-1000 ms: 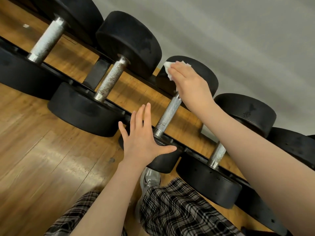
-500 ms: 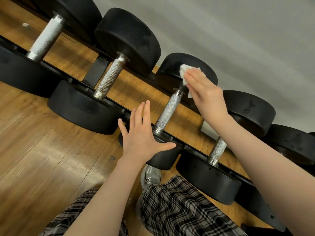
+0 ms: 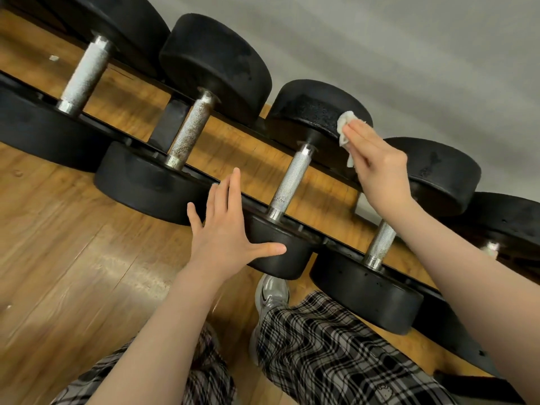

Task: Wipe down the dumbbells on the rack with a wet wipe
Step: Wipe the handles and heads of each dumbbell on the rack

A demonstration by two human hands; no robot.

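Note:
Several black dumbbells with knurled steel handles lie side by side across a low black rack [image 3: 315,235]. My right hand [image 3: 377,165] presses a crumpled white wet wipe [image 3: 344,127] with straight fingers onto the right edge of the far head of the third dumbbell [image 3: 292,176]. My left hand [image 3: 225,232] rests spread and flat against the near head of that same dumbbell, thumb stretched out to the right over it. Most of the wipe is hidden under my fingers.
A bigger dumbbell [image 3: 190,130] lies to the left and another [image 3: 382,244] to the right under my right forearm. Wooden floor [image 3: 73,244] spreads to the left, a grey wall [image 3: 409,54] stands behind the rack. My plaid trousers and a grey shoe [image 3: 271,293] are just below.
My right hand has slid the wipe to the right across the far head of the third dumbbell, from its left edge to its right edge. My left hand has stayed on the near head.

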